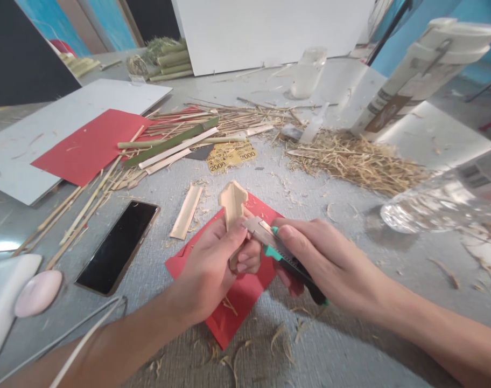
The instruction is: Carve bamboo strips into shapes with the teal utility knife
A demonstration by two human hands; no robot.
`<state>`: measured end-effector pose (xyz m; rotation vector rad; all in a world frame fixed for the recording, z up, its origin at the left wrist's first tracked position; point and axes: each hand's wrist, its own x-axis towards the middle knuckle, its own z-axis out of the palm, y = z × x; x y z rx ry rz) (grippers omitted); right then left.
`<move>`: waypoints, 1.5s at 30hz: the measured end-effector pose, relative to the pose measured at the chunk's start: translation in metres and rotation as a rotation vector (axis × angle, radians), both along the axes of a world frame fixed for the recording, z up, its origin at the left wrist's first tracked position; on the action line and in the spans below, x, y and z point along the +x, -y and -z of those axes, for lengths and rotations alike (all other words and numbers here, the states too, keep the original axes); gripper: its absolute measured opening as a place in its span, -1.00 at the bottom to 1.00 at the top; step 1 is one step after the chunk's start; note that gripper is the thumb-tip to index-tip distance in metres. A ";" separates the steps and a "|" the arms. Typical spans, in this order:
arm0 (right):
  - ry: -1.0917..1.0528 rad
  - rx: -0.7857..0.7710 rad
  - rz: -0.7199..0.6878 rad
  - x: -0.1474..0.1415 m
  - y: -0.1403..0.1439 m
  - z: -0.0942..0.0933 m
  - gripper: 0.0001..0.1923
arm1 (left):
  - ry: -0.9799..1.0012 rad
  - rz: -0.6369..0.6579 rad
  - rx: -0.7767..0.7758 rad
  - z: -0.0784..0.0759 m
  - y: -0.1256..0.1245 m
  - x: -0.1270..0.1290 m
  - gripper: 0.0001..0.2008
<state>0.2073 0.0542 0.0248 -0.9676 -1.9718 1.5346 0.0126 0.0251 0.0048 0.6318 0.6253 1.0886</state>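
Observation:
My left hand (221,253) is closed around a pale piece of carved bamboo (233,200), whose wider, angular head points away from me. In my right hand (314,250) is a utility knife (283,253) with a black and green handle. Its metal blade end lies against or very near the bamboo's narrow part, by my left thumb; the exact contact is hidden. Beneath both hands lies a red sheet of paper (245,302) with a few shavings on it. Just left of the carved piece, a flat bamboo strip (187,212) rests on the table.
A phone (118,245) lies at left, near a white cable (88,334) and a pink oval object (39,293). Bamboo sticks (181,143) are piled behind. To the right are a heap of shavings (350,161), a clear bottle (443,199) and a tall white container (415,81).

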 end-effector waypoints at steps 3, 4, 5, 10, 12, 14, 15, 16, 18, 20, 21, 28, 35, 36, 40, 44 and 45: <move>-0.007 0.000 0.008 0.000 0.002 0.003 -0.40 | 0.028 -0.040 -0.073 -0.001 0.000 0.001 -0.68; -0.007 0.004 0.009 0.000 0.002 0.004 -0.40 | 0.022 -0.058 -0.095 -0.001 0.000 0.001 -0.70; -0.006 0.012 0.011 0.000 0.002 0.004 -0.41 | 0.011 -0.075 -0.110 -0.001 0.000 0.001 -0.72; 0.025 0.073 0.025 -0.001 0.001 0.005 -0.42 | -0.002 -0.111 -0.088 0.003 0.002 0.001 -0.75; 0.033 0.082 0.028 -0.001 0.001 0.005 -0.40 | 0.013 -0.116 -0.090 0.004 0.002 0.001 -0.76; 0.044 0.093 0.036 -0.002 0.001 0.004 -0.38 | 0.025 -0.115 -0.095 0.005 0.002 0.001 -0.76; 0.051 0.098 0.042 -0.002 0.001 0.004 -0.37 | 0.029 -0.115 -0.100 0.005 0.002 0.001 -0.76; 0.061 0.100 0.048 -0.003 0.001 0.004 -0.37 | 0.034 -0.116 -0.107 0.004 0.002 0.001 -0.77; 0.078 0.091 0.046 -0.003 0.001 0.004 -0.36 | 0.040 -0.118 -0.121 0.004 0.002 0.001 -0.77; 0.085 0.080 0.038 -0.004 0.001 0.003 -0.37 | 0.043 -0.120 -0.129 0.004 0.002 0.001 -0.78; 0.092 0.079 0.036 -0.004 0.001 0.003 -0.37 | 0.046 -0.121 -0.126 0.004 0.002 0.001 -0.78; 0.137 0.098 0.060 -0.005 0.002 0.001 -0.37 | 0.054 -0.102 -0.059 0.004 0.000 0.002 -0.84; 0.108 -0.017 0.034 -0.003 0.004 0.000 -0.33 | 0.036 -0.082 -0.035 0.002 0.001 0.001 -0.83; 0.106 -0.033 0.033 -0.003 0.004 0.000 -0.33 | 0.035 -0.083 -0.039 0.002 0.001 0.001 -0.83; 0.111 -0.059 0.041 -0.003 0.005 0.000 -0.32 | 0.026 -0.093 -0.031 0.003 0.000 0.001 -0.83; 0.114 -0.078 0.040 -0.004 0.005 0.000 -0.32 | 0.008 -0.108 -0.018 0.000 -0.002 0.000 -0.84; 0.114 -0.087 0.039 -0.004 0.005 0.000 -0.32 | 0.006 -0.109 -0.019 -0.001 -0.002 0.000 -0.84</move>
